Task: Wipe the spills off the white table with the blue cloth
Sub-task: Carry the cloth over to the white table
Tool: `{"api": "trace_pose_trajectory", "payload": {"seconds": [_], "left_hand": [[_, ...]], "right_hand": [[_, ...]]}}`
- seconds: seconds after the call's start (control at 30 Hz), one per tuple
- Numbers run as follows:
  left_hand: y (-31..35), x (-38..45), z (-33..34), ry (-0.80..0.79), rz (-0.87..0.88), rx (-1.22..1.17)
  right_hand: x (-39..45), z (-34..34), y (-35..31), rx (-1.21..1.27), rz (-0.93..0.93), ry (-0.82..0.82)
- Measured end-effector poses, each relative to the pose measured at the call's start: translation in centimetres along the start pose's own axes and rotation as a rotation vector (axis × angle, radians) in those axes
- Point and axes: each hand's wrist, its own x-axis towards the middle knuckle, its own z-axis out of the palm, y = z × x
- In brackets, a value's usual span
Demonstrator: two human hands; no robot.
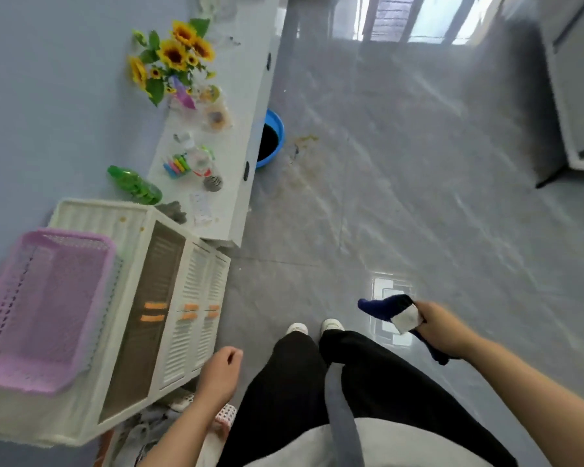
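Observation:
My right hand (440, 328) grips the blue cloth (383, 307), which has a white patch and hangs over the grey floor at the lower right. My left hand (220, 372) is loosely curled with nothing in it, close to the front of a white louvred cabinet (182, 311). The white table (250, 106) runs along the left wall, far ahead of both hands. Its top carries a sunflower bouquet (174, 55), coloured clips (177, 165), a clear bottle (201, 160) and other small clutter. Spills on the table cannot be made out from here.
A pink basket (44, 308) sits on the cabinet. A green bottle (134, 185) lies between the table and the wall. A blue basin (273, 138) stands on the floor under the table's edge, with yellowish stains (304, 143) on the floor nearby. My legs and white shoes (314, 326) are below.

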Motion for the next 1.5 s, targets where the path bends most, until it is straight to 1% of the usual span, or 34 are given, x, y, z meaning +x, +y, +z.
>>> {"api": "trace_pose_trajectory", "payload": {"seconds": [0.2,0.4,0.57,0.7,0.87,1.03,1.17,1.33,1.4,1.5], "left_hand": [[3.5,3.0,-1.5,-0.114,0.187,0.241],[8.7,5.5,-2.1,-0.154,0.345,0.45],[14.0,5.5,0.3,-0.195,0.472,0.561],[17.9,4.9,3.8,-0.225,0.517,0.624],[22.1,4.1,8.3,-0.268,0.595,0.64],[25.3,3.5,10.8,-0.31,0.541,0.671],[29.1,3.7,12.6,-0.321,0.473,0.618],[36.7,3.6,16.9,-0.38,0.461,0.63],[40.5,3.4,18.9,-0.409,0.475,0.643],[46.7,2.8,22.4,-0.449,0.555,0.725]], "right_hand": [[-4.7,3.6,5.8,0.234,0.24,0.202],[-9.6,9.6,10.1,0.447,0.45,0.248],[-13.9,13.4,12.1,0.727,0.635,0.342],[-15.7,15.3,14.6,0.93,0.721,0.432],[-16.6,14.2,18.4,1.107,0.753,0.575],[-16.1,11.4,22.2,1.125,0.77,0.649],[-15.2,8.3,25.0,1.106,0.812,0.667],[-14.3,4.8,28.3,1.101,0.872,0.644],[-14.3,3.7,28.9,1.177,0.902,0.688],[-14.7,1.8,29.2,1.317,0.944,0.781]]}}
